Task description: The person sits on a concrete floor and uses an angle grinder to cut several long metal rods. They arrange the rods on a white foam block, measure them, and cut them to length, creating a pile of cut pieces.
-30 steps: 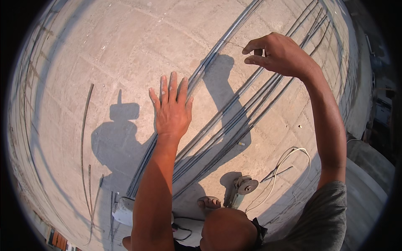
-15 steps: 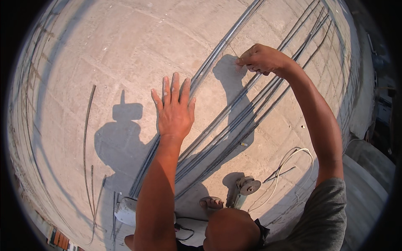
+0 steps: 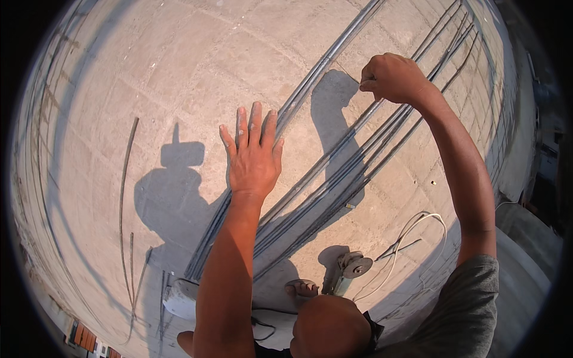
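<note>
My left hand [image 3: 254, 161] lies palm down with fingers spread, its right edge over a bundle of long metal rods [image 3: 322, 62]. Grey dust coats its fingertips. My right hand [image 3: 394, 79] is closed in a pinch, held out above the floor between that bundle and a second group of rods [image 3: 358, 143]. A faint thin line runs from the first bundle toward its fingertips; whether this is a wire or a floor joint I cannot tell. What the pinch holds, if anything, is too small to make out.
An angle grinder [image 3: 352, 265] lies near my bare foot [image 3: 301, 289], with a pale looped cord [image 3: 397, 253] beside it. Several loose rods [image 3: 125, 179] lie on the left. Rods of a grid [image 3: 504, 101] line the right edge of the tiled floor [image 3: 197, 65].
My right hand has moved a little to the right and away from me, and has turned slightly. My left hand stays spread beside the same bundle, almost unmoved.
</note>
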Action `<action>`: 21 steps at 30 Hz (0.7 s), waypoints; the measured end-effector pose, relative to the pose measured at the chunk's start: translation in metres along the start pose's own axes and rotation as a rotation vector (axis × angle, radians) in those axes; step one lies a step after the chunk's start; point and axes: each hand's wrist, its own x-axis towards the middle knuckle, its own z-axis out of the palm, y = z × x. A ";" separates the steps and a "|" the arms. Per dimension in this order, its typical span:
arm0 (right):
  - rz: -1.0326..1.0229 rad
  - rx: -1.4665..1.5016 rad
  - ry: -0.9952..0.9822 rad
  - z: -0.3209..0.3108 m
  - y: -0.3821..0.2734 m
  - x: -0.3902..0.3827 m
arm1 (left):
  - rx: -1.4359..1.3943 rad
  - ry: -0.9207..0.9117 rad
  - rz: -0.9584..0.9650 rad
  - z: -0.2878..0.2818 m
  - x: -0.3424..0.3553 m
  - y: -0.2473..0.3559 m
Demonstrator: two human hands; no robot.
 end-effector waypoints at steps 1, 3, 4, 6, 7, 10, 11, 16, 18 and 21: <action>0.054 -0.028 0.103 -0.003 0.014 0.006 | 0.003 0.000 0.006 0.001 0.000 0.001; 0.125 -0.137 0.385 -0.014 0.030 0.020 | 0.004 -0.012 0.008 0.000 0.000 0.002; 0.074 -0.121 0.468 -0.019 0.023 0.020 | 0.009 -0.017 0.002 -0.001 0.001 0.001; -0.038 -0.075 0.628 -0.026 -0.004 0.017 | 0.002 -0.008 0.004 0.001 0.001 -0.001; -0.127 0.112 0.508 -0.030 -0.014 0.010 | -0.002 -0.001 0.000 0.002 -0.001 -0.002; -0.137 0.308 0.276 -0.021 -0.022 -0.015 | 0.003 -0.009 -0.004 0.002 0.000 -0.002; -0.100 0.349 0.178 -0.021 -0.019 -0.021 | 0.007 -0.010 -0.008 0.002 -0.001 -0.002; -0.022 0.449 -0.065 0.004 0.005 -0.018 | 0.018 -0.019 -0.012 0.001 0.000 -0.001; -0.016 0.321 -0.054 0.015 0.013 -0.010 | 0.020 -0.016 -0.006 0.002 0.000 -0.001; 0.153 -0.047 0.209 0.025 0.025 0.001 | 0.013 -0.010 -0.006 0.002 0.002 0.001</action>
